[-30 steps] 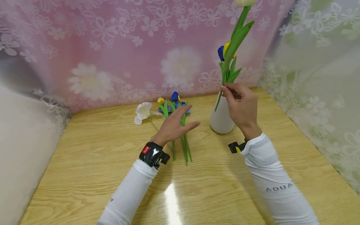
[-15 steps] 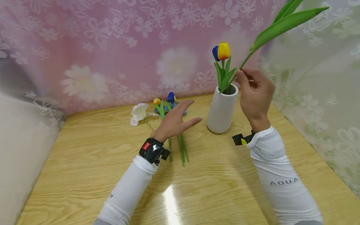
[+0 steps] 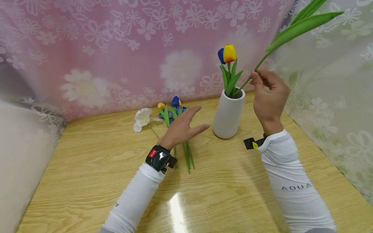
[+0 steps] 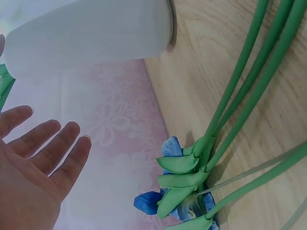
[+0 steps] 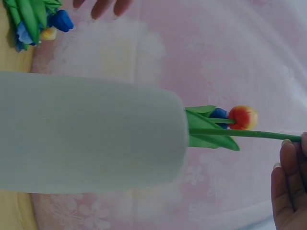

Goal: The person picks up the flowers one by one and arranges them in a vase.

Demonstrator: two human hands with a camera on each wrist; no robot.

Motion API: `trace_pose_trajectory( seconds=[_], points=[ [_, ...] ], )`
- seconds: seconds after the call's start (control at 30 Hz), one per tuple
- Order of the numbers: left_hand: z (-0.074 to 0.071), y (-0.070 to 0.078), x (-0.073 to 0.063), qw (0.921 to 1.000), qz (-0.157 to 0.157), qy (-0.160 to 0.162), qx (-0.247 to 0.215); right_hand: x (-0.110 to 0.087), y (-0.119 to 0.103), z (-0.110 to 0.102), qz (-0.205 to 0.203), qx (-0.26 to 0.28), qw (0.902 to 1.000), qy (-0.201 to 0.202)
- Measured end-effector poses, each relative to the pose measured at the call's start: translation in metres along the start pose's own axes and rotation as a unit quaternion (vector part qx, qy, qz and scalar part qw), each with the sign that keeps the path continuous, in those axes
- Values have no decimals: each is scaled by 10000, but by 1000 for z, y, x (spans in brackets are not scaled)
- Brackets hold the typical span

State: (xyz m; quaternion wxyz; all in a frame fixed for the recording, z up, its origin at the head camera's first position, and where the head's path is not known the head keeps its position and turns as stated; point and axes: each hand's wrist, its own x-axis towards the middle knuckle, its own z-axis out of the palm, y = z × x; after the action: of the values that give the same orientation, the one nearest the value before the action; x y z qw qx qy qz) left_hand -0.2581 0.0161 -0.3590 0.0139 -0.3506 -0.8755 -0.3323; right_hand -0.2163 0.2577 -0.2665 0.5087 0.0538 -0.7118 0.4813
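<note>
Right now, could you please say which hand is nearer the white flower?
The left hand, beside the white flower; the right hand is farther off, past the vase.

I can't see the bloom of the tall flower with long green leaves [image 3: 303, 29]; my head view's top edge crops it. The lower end of its stem is out of my sight inside the smooth white vase [image 3: 228, 116]. For me, the yellow-and-red tulip [image 3: 229, 53] hides part of the dark blue tulip [image 3: 220, 56]. The left hand [image 3: 181, 130] covers the middle of the loose blue-and-yellow bunch [image 3: 166, 116]. The right hand [image 3: 271, 98] runs off my right-wrist view's edge. Lettering on the small red tag [image 3: 152, 153] is too tiny to read.
</note>
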Motion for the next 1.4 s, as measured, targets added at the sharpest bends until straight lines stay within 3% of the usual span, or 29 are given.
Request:
trace_pose_trajectory(
  seconds=[0.3,0.5,0.63,0.83,0.97,1.1,1.23,1.3,1.4],
  points=[
    [3,-6,-9,9998,-200,-84,-11,-9,19,4,401,-667,9948,-654],
    [8,-12,-15,9995,-294,-82,19,-16,26,5,744,-1266,9806,-1295],
    [13,-18,-20,9991,-405,-113,29,-24,30,4,912,-1358,9776,-1323],
    [16,-27,-30,9981,-590,-126,-98,-43,29,5,243,-911,9888,-1159],
    [14,-36,-37,9971,-760,-85,-38,-57,27,13,-336,-576,9848,-1602],
    [9,-46,-44,9955,-942,-55,16,-75,31,27,-535,-257,9718,-2282],
    [7,-54,-52,9943,-1063,-11,-12,-94,37,44,-147,-233,9524,-3036],
    [6,-57,-57,9937,-1123,8,-11,-103,40,52,211,-392,9371,-3462],
    [6,-63,-63,9931,-1171,26,-10,-116,44,66,884,-774,9010,-4176]
  ],
)
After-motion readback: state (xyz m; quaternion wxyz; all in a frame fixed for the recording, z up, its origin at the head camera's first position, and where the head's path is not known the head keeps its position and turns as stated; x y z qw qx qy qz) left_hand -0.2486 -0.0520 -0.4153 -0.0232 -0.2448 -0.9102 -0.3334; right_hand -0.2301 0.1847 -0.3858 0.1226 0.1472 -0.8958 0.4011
